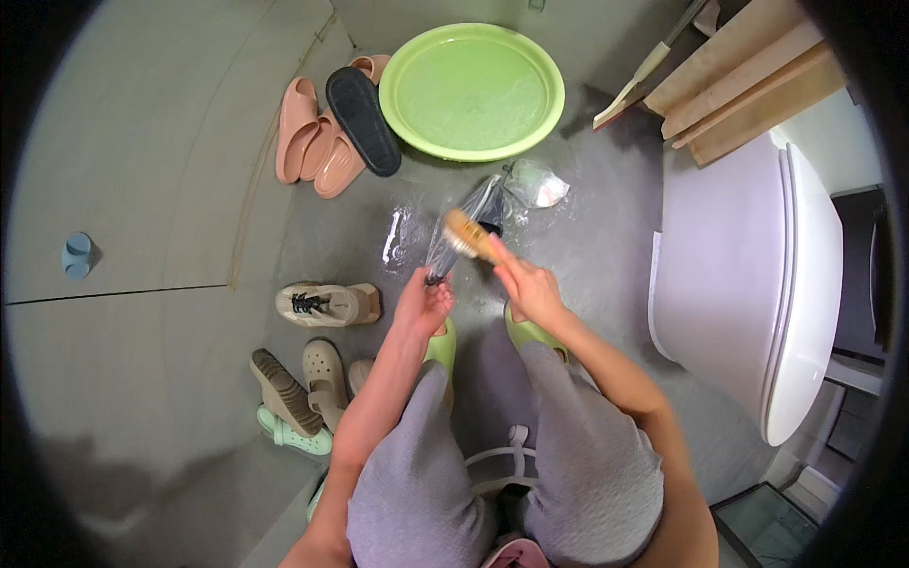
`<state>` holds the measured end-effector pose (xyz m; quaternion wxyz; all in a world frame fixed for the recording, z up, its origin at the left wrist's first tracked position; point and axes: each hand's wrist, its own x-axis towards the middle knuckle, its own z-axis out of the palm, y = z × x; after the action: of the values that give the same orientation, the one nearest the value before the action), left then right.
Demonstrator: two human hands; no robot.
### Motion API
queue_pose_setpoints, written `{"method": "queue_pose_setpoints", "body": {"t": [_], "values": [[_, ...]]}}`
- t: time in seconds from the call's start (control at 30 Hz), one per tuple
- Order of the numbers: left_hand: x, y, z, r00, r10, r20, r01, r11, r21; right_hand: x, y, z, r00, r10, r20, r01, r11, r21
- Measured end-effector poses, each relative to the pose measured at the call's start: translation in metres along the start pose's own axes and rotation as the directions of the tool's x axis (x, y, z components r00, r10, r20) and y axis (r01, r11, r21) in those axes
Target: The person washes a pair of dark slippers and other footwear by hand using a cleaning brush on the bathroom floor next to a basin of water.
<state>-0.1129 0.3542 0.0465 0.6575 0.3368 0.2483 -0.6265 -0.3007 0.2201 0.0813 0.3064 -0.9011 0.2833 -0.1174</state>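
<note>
My left hand [426, 305] grips the near end of a shiny item with see-through and black parts [442, 257], possibly a sandal. Its exact shape is unclear, as the brush covers part of it. In my right hand [532, 290] is a wooden scrubbing brush [474, 233], held by its handle. The pale bristles face the item and are blurred. Just beyond, a crumpled clear plastic bag [536, 184] with something pale inside lies on the wet grey floor [586, 245].
A green basin [471, 150] of water stands ahead. Pink slippers [292, 135] and an upturned black slipper [363, 122] lie beside it. Leftward are a beige lace-up shoe [341, 305], beige clogs [325, 373] and a mint clog [298, 434]. A white toilet [717, 263] and squeegee [632, 85] are rightward.
</note>
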Motion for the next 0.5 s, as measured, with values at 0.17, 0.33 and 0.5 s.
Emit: {"method": "queue_pose_setpoints", "body": {"t": [0.17, 0.33, 0.5], "values": [[-0.01, -0.001, 0.005, 0.993, 0.035, -0.113, -0.038, 0.999, -0.018, -0.004, -0.017, 0.011, 0.992, -0.034, -0.12, 0.048, 0.993, 0.112], [-0.015, -0.008, 0.003, 0.975, 0.092, -0.202, -0.106, 0.993, -0.058, -0.01, -0.007, 0.004, 0.984, -0.171, 0.052, 0.176, 0.977, -0.122], [-0.007, -0.016, -0.004, 0.987, -0.008, -0.162, 0.003, 0.999, -0.033, 0.006, 0.031, 0.01, 0.961, 0.128, -0.246, -0.138, 0.99, -0.021]]}}
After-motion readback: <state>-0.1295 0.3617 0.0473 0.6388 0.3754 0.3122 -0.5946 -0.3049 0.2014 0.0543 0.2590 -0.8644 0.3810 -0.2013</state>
